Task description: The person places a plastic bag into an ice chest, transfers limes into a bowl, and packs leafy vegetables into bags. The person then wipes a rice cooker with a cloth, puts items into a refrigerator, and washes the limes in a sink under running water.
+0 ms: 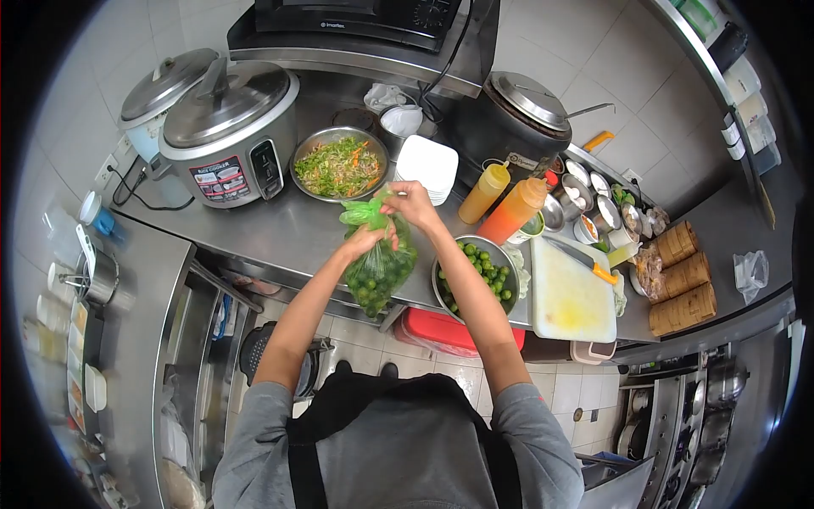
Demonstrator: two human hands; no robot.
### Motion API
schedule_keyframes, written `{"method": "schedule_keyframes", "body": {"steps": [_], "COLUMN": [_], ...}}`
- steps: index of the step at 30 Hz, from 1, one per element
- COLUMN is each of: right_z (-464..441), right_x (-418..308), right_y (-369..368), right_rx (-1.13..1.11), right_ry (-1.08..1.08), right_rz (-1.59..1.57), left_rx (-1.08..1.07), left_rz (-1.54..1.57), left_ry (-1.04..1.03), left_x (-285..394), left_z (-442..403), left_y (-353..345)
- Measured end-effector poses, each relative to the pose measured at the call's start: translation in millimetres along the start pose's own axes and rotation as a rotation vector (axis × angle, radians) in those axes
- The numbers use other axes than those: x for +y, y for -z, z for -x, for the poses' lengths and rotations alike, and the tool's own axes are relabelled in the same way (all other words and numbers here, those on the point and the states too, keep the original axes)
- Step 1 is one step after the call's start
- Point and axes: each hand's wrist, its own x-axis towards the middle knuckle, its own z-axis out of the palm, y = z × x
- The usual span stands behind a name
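A green plastic bag (379, 278) full of small green limes hangs in front of the counter edge. My left hand (367, 241) is closed around the gathered neck of the bag. Just above it, my right hand (409, 202) pinches the bag's twisted top, and some green plastic sticks out to the left of the fingers. Below my right forearm stands a metal bowl (436, 293) with more small green limes (486, 270) in it, partly covered by the arm.
Behind the bag are a bowl of shredded vegetables (339, 165), stacked white plates (426, 166) and a rice cooker (225, 136). To the right stand sauce bottles (515, 208), a cutting board (573, 297) with a knife (585, 259) on it, and bamboo steamers (682, 284).
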Motion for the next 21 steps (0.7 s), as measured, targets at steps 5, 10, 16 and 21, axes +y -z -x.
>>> {"method": "schedule_keyframes", "body": {"steps": [5,10,16,21], "right_z": [9.2,30.0,79.7,129.7], "right_x": [14.9,42.5,55.8,70.8], "right_y": [29.8,50.2,63.4,18.2], "right_rx": [0.062,0.142,0.055,0.016], "right_ry": [-0.103,-0.198,-0.254,-0.177], "right_rz": [-0.102,-0.143,-0.006,0.191], "left_rx": [-0.039,-0.156,-0.290,-0.336], "left_rz": [-0.211,-0.576,-0.763,-1.144], "left_ry": [0.070,0.109,-0.093,-0.127], "left_x": [19.8,27.5,41.3,58.6], "left_z": [1.0,-0.4,-2.5,-7.3], "left_y": [-4.3,7.9,31.8,41.9]}}
